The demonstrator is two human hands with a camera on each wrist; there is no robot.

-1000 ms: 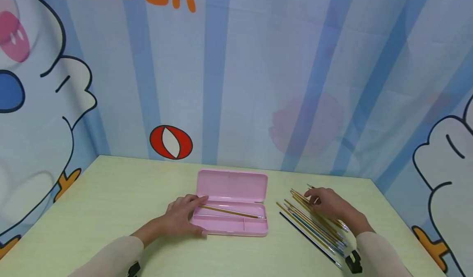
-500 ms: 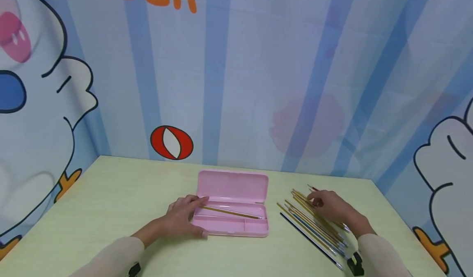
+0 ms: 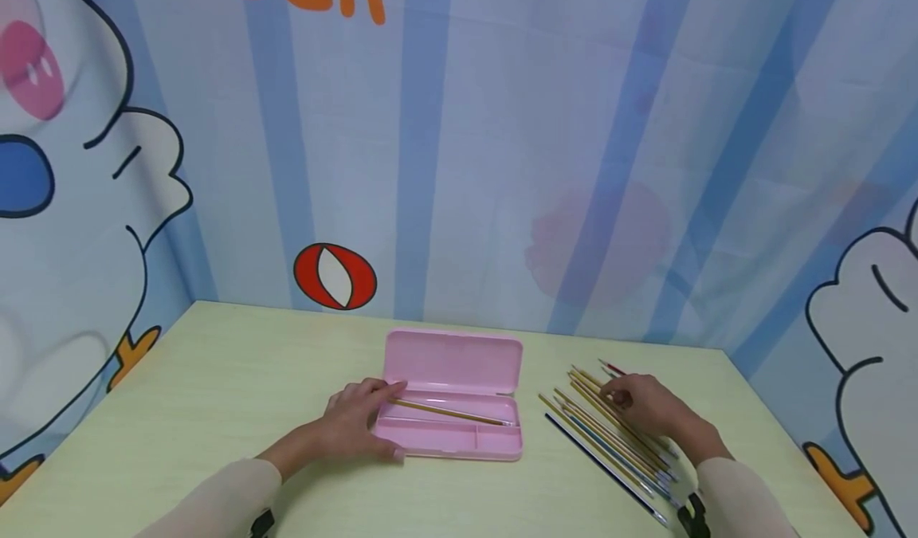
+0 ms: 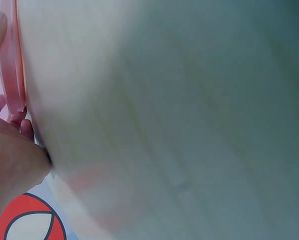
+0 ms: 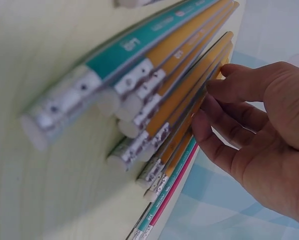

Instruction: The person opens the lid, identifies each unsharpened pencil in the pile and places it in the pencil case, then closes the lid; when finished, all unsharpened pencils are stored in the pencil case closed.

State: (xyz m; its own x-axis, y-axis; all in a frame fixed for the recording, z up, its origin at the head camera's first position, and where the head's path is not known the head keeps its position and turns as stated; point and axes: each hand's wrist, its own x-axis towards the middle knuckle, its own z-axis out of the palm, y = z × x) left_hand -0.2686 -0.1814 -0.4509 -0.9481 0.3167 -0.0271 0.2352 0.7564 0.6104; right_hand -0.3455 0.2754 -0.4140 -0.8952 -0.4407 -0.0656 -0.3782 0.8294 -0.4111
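A pink pencil case [image 3: 452,359] lies with its lid raised in the middle of the table. My left hand [image 3: 355,420] holds its left end, thumb at the front and fingers at the back. One yellow pencil [image 3: 455,414] lies slantwise inside the case, its far end by my left fingertips. To the right, several pencils [image 3: 606,442] are spread side by side, mostly yellow. My right hand [image 3: 649,404] is over the far side of this pile. In the right wrist view its thumb and fingers pinch a yellow pencil [image 5: 182,140] among the others, partly hidden by the fingers.
A dark pencil [image 3: 602,466] lies at the near-left edge of the pile. A teal and a red pencil [image 5: 177,182] lie at its far side. The pale table [image 3: 287,347] ends at a striped cloth backdrop [image 3: 480,163] behind and at both sides.
My right hand has shifted slightly right over the pile, showing more of the red pencil's tip. My left hand and the pencil case have stayed in place.
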